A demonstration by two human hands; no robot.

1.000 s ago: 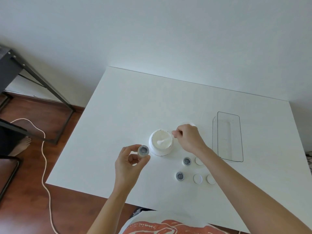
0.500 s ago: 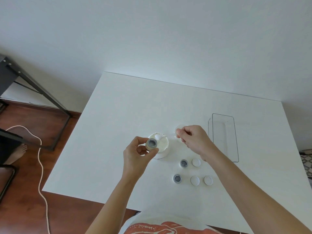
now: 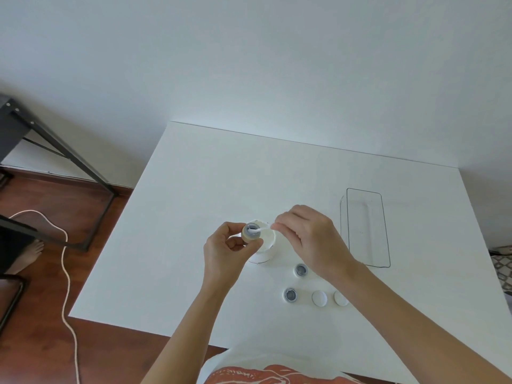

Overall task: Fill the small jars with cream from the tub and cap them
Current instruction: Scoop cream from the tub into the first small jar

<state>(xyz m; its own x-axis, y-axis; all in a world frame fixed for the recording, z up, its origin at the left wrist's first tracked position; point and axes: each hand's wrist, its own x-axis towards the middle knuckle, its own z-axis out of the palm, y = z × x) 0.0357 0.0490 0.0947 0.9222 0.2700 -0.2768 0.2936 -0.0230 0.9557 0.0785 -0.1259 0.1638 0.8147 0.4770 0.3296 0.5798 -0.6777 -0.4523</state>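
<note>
My left hand [image 3: 227, 252] pinches a small jar [image 3: 250, 233], tilted, just above the white cream tub [image 3: 266, 245] in the middle of the table. A thin white spatula [image 3: 261, 230] is held by my right hand [image 3: 307, 236]; its tip, carrying cream, sits in the jar's mouth. Two more open small jars stand on the table, one [image 3: 301, 270] right of the tub and one [image 3: 290, 294] nearer me. Two white caps [image 3: 319, 298] [image 3: 340, 297] lie to the right of the nearer jar, the second partly behind my right forearm.
A clear rectangular plastic tray [image 3: 365, 227] stands at the right of the white table [image 3: 194, 217]. Black metal furniture legs [image 3: 69, 156] and a white cable [image 3: 65, 259] are on the wooden floor to the left, beside another person's bare foot [image 3: 26, 254].
My left hand has carried the jar right, over the tub. My right hand has lifted the spatula out of the tub and put its tip into the jar.
</note>
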